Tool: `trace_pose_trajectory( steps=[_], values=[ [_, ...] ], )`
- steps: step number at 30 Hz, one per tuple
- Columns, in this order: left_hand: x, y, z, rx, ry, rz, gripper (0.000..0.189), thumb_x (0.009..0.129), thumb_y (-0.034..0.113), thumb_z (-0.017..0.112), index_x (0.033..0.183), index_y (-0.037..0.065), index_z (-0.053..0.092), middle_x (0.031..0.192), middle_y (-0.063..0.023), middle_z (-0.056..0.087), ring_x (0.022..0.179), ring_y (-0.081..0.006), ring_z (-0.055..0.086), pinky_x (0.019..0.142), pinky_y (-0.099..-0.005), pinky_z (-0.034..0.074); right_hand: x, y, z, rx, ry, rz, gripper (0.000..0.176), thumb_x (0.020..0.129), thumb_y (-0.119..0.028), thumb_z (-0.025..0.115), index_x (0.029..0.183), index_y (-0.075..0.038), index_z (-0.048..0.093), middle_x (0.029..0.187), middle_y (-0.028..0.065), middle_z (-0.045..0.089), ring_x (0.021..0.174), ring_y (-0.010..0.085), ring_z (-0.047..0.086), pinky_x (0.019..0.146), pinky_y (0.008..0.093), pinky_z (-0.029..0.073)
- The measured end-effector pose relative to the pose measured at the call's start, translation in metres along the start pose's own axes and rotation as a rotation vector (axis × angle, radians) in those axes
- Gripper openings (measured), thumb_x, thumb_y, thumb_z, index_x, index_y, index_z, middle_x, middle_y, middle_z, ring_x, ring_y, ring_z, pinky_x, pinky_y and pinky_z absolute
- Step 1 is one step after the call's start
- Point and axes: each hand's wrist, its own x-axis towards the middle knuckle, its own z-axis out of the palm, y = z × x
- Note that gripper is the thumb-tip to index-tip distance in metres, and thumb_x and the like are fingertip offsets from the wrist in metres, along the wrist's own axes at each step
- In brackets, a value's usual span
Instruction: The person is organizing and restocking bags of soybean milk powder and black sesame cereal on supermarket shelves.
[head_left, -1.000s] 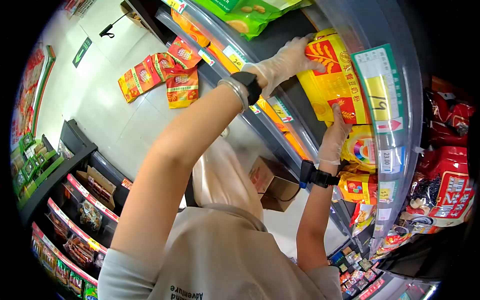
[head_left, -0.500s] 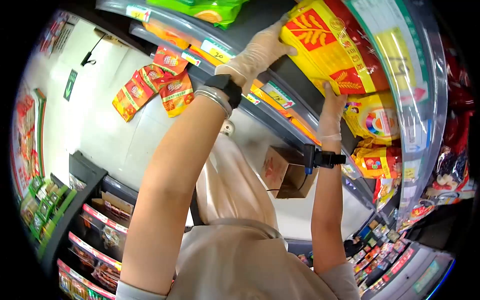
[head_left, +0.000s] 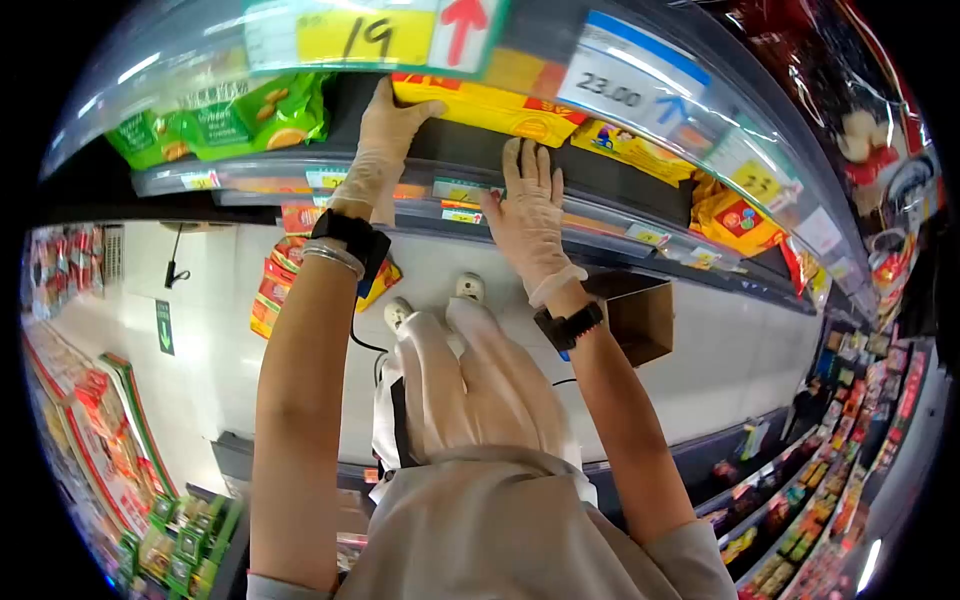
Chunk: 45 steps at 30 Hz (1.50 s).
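Beneath a clear price rail (head_left: 540, 78) with tags reading 19 and 23.00, reaches forward with both arms nearly straight, wearing thin see-through gloves (head_left: 368, 180) and black wrist straps (head_left: 570, 325). Sets the left hand (head_left: 390, 135) against the left end of a yellow-and-red package (head_left: 490, 108), with the thumb spread from the fingers and laid across the near side. Touches the package there; cannot tell how firm the hold is, with fingertips partly out of sight past the corner. Holds the right hand (head_left: 530, 210) just on the near side of the package, right of its middle, back of the hand up, opened out with long fingers pointing ahead and thumb apart to the left. Grips nothing with it; cannot tell whether touching the package's lower edge. Has the package ahead of both hands, partly covered by the rail, on or just over a dark shelf (head_left: 450, 145). Shows green packages (head_left: 250, 120) to the left of the left hand, and a yellow bag (head_left: 630, 150) just beside the package on the right
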Motion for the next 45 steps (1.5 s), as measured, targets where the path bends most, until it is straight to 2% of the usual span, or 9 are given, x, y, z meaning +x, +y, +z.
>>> trace_pose_trajectory(
  steps=[10, 16, 23, 29, 31, 36, 41, 43, 45],
  values=[
    [0.012, -0.022, 0.0, 0.141, 0.006, 0.063, 0.046, 0.07, 0.022, 0.077, 0.104, -0.002, 0.057, 0.095, -0.0097, 0.063, 0.084, -0.0183, 0.057, 0.077, -0.0304, 0.044, -0.006, 0.01, 0.021, 0.016, -0.163, 0.095, 0.083, 0.077, -0.05, 0.059, 0.138, -0.007, 0.024, 0.143, 0.0146, 0.019, 0.131, 0.0316, 0.019, 0.107, 0.0506, 0.012],
    [0.01, -0.013, 0.006, -0.037, -0.032, 0.108, 0.045, 0.073, 0.004, 0.073, 0.112, 0.0, 0.051, 0.099, -0.0055, 0.061, 0.088, -0.0134, 0.055, 0.08, -0.0255, 0.043, -0.009, 0.012, 0.025, -0.003, -0.146, 0.12, 0.089, 0.073, -0.049, 0.063, 0.14, -0.008, 0.02, 0.144, 0.0136, 0.018, 0.132, 0.0312, 0.018, 0.108, 0.0507, 0.01],
    [0.008, -0.007, 0.004, 0.015, -0.078, 0.166, 0.042, 0.075, 0.009, 0.072, 0.111, 0.001, 0.051, 0.101, -0.0044, 0.061, 0.089, -0.0127, 0.055, 0.081, -0.0252, 0.042, -0.013, 0.013, 0.017, 0.03, -0.139, 0.137, 0.089, 0.07, -0.046, 0.066, 0.138, -0.008, 0.023, 0.143, 0.014, 0.021, 0.133, 0.0306, 0.018, 0.108, 0.0495, 0.01],
    [0.007, -0.008, 0.005, 0.05, -0.043, 0.158, 0.047, 0.075, 0.011, 0.073, 0.114, 0.001, 0.05, 0.104, -0.0054, 0.06, 0.092, -0.015, 0.056, 0.083, -0.0266, 0.042, -0.065, 0.016, -0.009, 0.326, 0.231, 0.059, 0.047, 0.076, -0.015, 0.06, 0.118, -0.003, 0.045, 0.13, 0.0154, 0.039, 0.119, 0.0302, 0.039, 0.101, 0.0435, 0.029],
    [0.009, -0.011, 0.005, 0.077, -0.014, 0.096, 0.052, 0.073, 0.01, 0.074, 0.117, 0.0, 0.048, 0.105, -0.0061, 0.059, 0.094, -0.0151, 0.055, 0.085, -0.0267, 0.042, -0.122, 0.027, 0.011, 0.41, 0.177, 0.116, 0.04, 0.074, -0.007, 0.059, 0.112, -0.005, 0.051, 0.124, 0.0097, 0.047, 0.111, 0.0283, 0.046, 0.096, 0.0413, 0.036],
    [0.004, -0.007, 0.007, 0.202, 0.057, 0.144, 0.048, 0.074, 0.01, 0.073, 0.114, 0.0, 0.049, 0.101, -0.0071, 0.06, 0.092, -0.0159, 0.056, 0.082, -0.0277, 0.043, -0.294, 0.083, 0.053, 0.427, -0.066, 0.552, 0.021, 0.079, -0.006, 0.052, 0.1, -0.004, 0.057, 0.099, 0.0127, 0.059, 0.091, 0.0316, 0.056, 0.082, 0.0399, 0.044],
    [-0.045, 0.009, 0.036, 0.267, 0.409, 0.439, 0.058, 0.078, 0.01, 0.069, 0.125, -0.002, 0.038, 0.127, -0.0135, 0.043, 0.119, -0.0223, 0.041, 0.1, -0.0313, 0.032, -0.46, 0.116, 0.051, 0.429, -0.147, 1.176, 0.014, 0.081, -0.008, 0.051, 0.088, -0.006, 0.063, 0.087, 0.0148, 0.063, 0.083, 0.0323, 0.059, 0.074, 0.0371, 0.048],
    [-0.076, 0.032, 0.061, 0.249, 0.382, 0.378, 0.065, 0.077, 0.002, 0.066, 0.132, 0.003, 0.031, 0.135, -0.0145, 0.032, 0.128, -0.0267, 0.029, 0.108, -0.0353, 0.024, -0.489, 0.118, 0.036, 0.547, -0.159, 1.402, 0.014, 0.083, -0.016, 0.052, 0.089, -0.01, 0.063, 0.089, 0.0157, 0.063, 0.087, 0.0341, 0.058, 0.073, 0.0394, 0.047],
    [-0.092, 0.03, 0.076, 0.507, 0.269, 0.763, 0.074, 0.074, -0.005, 0.065, 0.136, 0.008, 0.026, 0.136, -0.0143, 0.032, 0.129, -0.0291, 0.029, 0.107, -0.0389, 0.024, -0.507, 0.125, 0.033, 0.524, -0.246, 1.367, 0.015, 0.083, -0.016, 0.052, 0.09, -0.009, 0.063, 0.089, 0.0156, 0.063, 0.088, 0.034, 0.058, 0.074, 0.0387, 0.047]
  ],
)
